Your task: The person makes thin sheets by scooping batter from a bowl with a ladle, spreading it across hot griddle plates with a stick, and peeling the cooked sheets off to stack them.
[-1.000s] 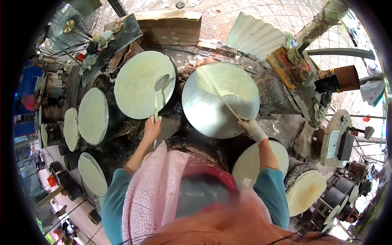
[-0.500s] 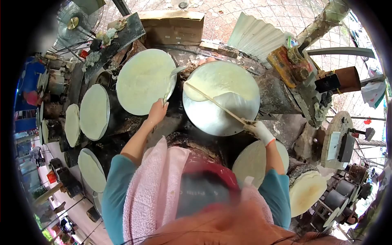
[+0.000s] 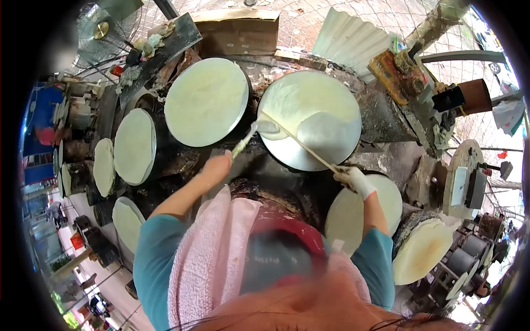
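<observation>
Ahead and slightly right of centre, round metal plate [image 3: 331,139] is part coated: pale batter [image 3: 303,94] covers its far and left areas, smooth grey metal shows on the right toward the near rim. Neighbouring plate [image 3: 207,102] on the left looks fully covered.

Right hand [image 3: 353,181], in a white covering, is closed round the near end of a thin stick [image 3: 302,146]. Stick lies slantwise over the plate, tip near the left rim. Can't tell if its whole length touches.

Left hand [image 3: 217,166] is closed round the ladle [image 3: 243,144] handle; ladle head is at the plate's left edge, by the stick tip. Can't tell if anything is in it or if it touches.

Handling notes, my judgement: keep the stick low and level, light even pressure, else ridges or thin streaks. Sweep in one smooth arc toward the grey patch; a pause would likely leave a thick line. Hold the ladle clear of the stick tip, so they don't knock and drips don't land on the coat. Ease off at the rim to avoid pushing batter over.
</observation>
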`<action>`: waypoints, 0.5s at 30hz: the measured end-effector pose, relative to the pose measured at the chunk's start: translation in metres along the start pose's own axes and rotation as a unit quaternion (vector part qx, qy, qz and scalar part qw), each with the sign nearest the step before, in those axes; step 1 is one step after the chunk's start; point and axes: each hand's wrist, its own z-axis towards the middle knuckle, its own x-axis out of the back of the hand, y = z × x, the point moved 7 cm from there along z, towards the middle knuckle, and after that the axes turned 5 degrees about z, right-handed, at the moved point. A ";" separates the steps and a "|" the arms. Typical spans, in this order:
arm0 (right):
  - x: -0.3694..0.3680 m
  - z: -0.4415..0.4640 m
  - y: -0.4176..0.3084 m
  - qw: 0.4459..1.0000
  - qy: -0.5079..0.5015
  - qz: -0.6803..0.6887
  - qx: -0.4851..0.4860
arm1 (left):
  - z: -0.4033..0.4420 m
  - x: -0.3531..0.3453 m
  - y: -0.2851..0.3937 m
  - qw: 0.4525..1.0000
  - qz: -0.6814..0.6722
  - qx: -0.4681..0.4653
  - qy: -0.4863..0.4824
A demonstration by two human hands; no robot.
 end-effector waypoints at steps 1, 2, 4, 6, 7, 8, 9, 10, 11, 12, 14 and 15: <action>-0.005 -0.007 0.019 1.000 0.021 0.017 -0.001 | -0.010 -0.009 0.004 0.999 -0.002 -0.035 -0.002; -0.017 -0.014 0.039 0.993 0.036 0.109 0.013 | -0.014 -0.027 0.003 0.999 -0.018 -0.043 -0.010; -0.066 -0.027 0.061 0.920 0.070 0.375 0.086 | -0.013 -0.034 0.006 0.994 -0.056 -0.088 -0.026; -0.124 -0.020 0.062 0.881 0.013 0.473 0.029 | -0.005 -0.013 0.010 0.981 -0.101 -0.161 -0.037; -0.152 -0.002 0.055 0.873 0.009 0.488 0.024 | -0.002 0.004 0.005 0.978 -0.128 -0.165 -0.016; -0.175 0.012 0.032 0.859 0.011 0.508 0.063 | 0.000 0.020 -0.003 0.973 -0.155 -0.169 0.003; -0.197 0.027 0.005 0.844 0.013 0.527 0.101 | 0.000 0.028 -0.014 0.967 -0.185 -0.172 0.021; -0.218 0.043 -0.023 0.837 0.059 0.535 0.094 | 0.000 0.034 -0.032 0.956 -0.244 -0.147 0.065; -0.237 0.060 -0.049 0.830 0.106 0.542 0.086 | -0.005 0.061 -0.040 0.938 -0.291 -0.144 0.118; -0.256 0.086 -0.064 0.840 0.126 0.521 0.084 | -0.005 0.069 -0.055 0.931 -0.319 -0.126 0.124; -0.283 0.131 -0.076 0.867 0.175 0.461 0.074 | 0.000 0.078 -0.084 0.914 -0.366 -0.105 0.140; -0.292 0.147 -0.075 0.881 0.204 0.422 0.067 | -0.001 0.079 -0.096 0.893 -0.420 -0.091 0.134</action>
